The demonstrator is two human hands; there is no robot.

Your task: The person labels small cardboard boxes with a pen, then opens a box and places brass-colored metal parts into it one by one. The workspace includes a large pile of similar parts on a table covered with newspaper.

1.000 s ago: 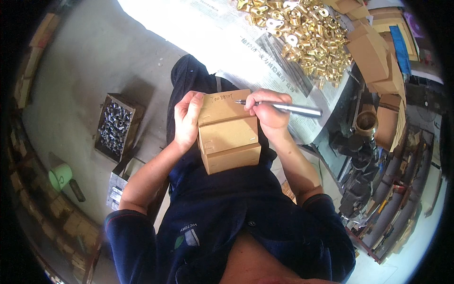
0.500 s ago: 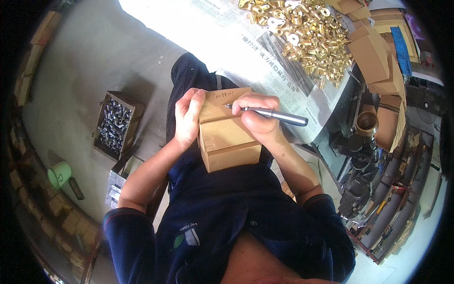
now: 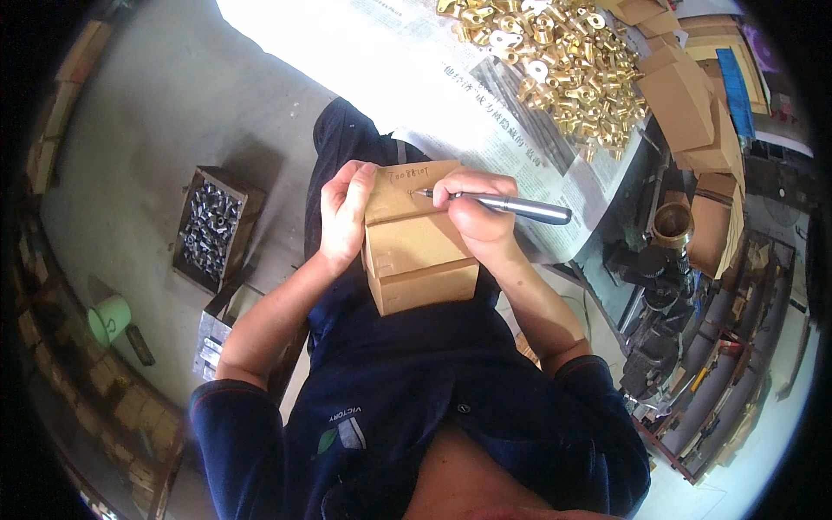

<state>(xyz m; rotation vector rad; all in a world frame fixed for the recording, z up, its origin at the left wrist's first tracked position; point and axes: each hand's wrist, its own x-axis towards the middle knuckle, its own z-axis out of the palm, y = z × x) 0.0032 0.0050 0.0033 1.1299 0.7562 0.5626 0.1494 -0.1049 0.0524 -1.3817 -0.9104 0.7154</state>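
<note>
A brown cardboard box [image 3: 422,247] rests on my lap, its top flap turned away from me and bearing a line of handwriting. My left hand [image 3: 347,208] grips the flap's left edge, thumb on the top face and the other fingers mostly hidden. In my right hand [image 3: 478,208] is a silver-grey marker pen [image 3: 529,209], pinched between thumb and fingers. Its dark tip touches or nearly touches the flap below the written line, where a small new mark shows. The pen's rear end points to the right.
Brass fittings [image 3: 581,78] lie heaped on newspaper [image 3: 485,113] covering the table ahead. At left on the floor stands a wooden box [image 3: 217,227] of grey metal parts, with a pale green cup [image 3: 109,318] farther left. Cardboard boxes [image 3: 685,100] and a bench vise [image 3: 654,347] are at right.
My right hand and the pen have shifted slightly right, and a small mark now shows beneath the written line. My left hand and the box stay in place.
</note>
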